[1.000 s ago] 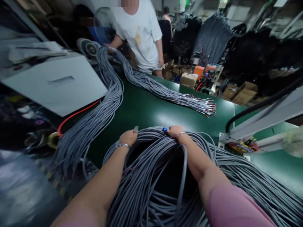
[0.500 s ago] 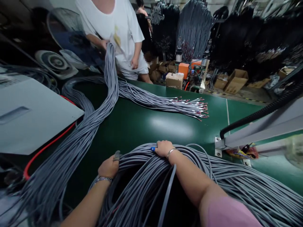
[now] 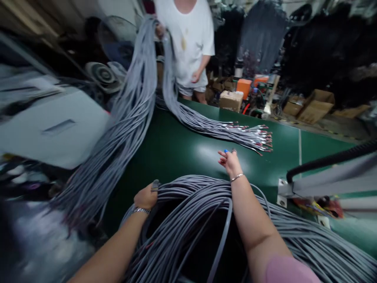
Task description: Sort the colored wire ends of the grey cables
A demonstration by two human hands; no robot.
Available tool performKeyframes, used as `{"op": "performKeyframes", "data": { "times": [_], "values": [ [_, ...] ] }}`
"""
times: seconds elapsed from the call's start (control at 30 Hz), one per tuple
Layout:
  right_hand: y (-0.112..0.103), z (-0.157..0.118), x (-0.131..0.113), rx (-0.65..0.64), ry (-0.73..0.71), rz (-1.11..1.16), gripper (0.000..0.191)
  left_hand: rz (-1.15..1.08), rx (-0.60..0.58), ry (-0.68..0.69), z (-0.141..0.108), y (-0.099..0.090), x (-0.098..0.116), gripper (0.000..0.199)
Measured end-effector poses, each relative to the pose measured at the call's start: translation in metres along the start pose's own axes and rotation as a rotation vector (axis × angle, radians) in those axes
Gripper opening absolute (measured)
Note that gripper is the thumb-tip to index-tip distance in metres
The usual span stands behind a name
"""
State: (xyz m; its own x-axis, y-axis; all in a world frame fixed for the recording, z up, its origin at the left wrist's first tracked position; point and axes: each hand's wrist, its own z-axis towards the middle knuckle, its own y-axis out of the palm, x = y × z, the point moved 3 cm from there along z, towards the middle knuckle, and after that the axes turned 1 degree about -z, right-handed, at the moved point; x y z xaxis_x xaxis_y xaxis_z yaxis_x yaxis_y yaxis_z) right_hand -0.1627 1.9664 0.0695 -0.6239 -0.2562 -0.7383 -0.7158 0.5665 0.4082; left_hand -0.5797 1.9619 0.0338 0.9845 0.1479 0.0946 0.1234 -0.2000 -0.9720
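Observation:
A thick bundle of grey cables (image 3: 194, 186) curves over the near part of the green table, its right part running off to the lower right. My left hand (image 3: 147, 195) is closed round the left side of this bend. Beyond the bundle, my right hand (image 3: 229, 161) is raised with its fingers spread, holding nothing; one finger has a blue wrap. Farther back lies a second cable bundle (image 3: 203, 122), its stripped, reddish ends pointing right. A person in a white shirt (image 3: 191, 43) lifts the other part of it, and those cables (image 3: 138, 82) hang down to the left.
A light grey box-like surface (image 3: 59, 133) is at the left. On the right, a metal frame with a black hose (image 3: 330, 159) stands on the green table (image 3: 182, 151). Behind the table are cardboard boxes (image 3: 231, 101), orange equipment and a fan.
My right hand has let go of the near bundle and moved forward, its fingers opening. The person has raised the far cables higher. The view has shifted to the left.

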Motion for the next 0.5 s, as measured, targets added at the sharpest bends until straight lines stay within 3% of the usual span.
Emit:
{"op": "performKeyframes", "data": {
  "times": [0.17,0.37,0.5],
  "values": [
    [0.010,0.003,0.012,-0.027,-0.038,-0.061,0.049,-0.032,0.059,0.046,-0.009,-0.013,0.012,0.055],
    [0.020,0.009,0.026,-0.063,-0.052,-0.173,0.037,-0.064,0.121,0.074,-0.011,-0.022,0.006,0.059],
    [0.024,0.007,0.032,-0.067,-0.051,-0.228,0.039,-0.074,0.124,0.101,-0.011,-0.021,0.003,0.058]
  ]
}}
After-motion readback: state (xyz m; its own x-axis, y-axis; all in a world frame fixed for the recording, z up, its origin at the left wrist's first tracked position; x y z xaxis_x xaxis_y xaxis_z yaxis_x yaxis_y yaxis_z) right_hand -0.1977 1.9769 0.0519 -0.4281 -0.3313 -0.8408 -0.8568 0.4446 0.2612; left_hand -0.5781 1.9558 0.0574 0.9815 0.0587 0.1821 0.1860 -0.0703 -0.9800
